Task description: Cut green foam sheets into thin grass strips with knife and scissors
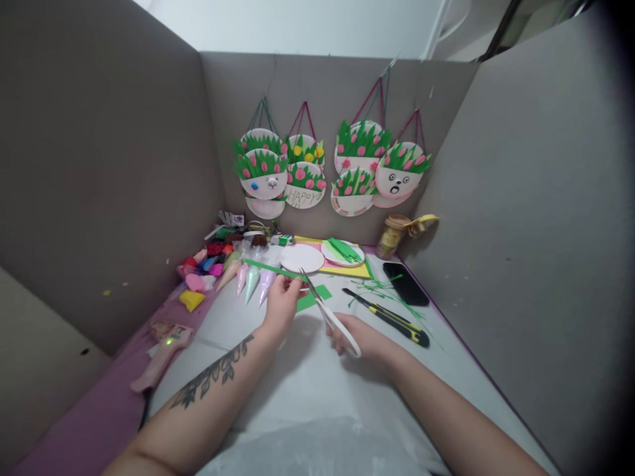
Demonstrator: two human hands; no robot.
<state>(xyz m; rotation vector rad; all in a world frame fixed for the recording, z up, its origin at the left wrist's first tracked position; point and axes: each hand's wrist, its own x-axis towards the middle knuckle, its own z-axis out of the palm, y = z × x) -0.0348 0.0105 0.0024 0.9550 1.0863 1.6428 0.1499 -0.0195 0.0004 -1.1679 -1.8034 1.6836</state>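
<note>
My left hand (284,301) pinches a narrow green paper strip (270,266) that reaches out to the upper left. My right hand (351,334) grips white-handled scissors (341,325), their blades pointing up and left beside the fingers of my left hand. Whether the blades touch the strip I cannot tell. Under the blades lies a flat green paper piece (317,295) on the white table covering. Just beyond my hands sit a white paper plate (301,258) and a second plate with green paper leaves (343,250) on it.
A black-and-yellow utility knife (391,317) and a phone (405,283) lie to the right among green scraps. Colourful clay packs (196,282) and pastel piping bags (252,283) are at left, with a pink glue gun (163,360). Decorated plates (260,173) hang on the grey back panel.
</note>
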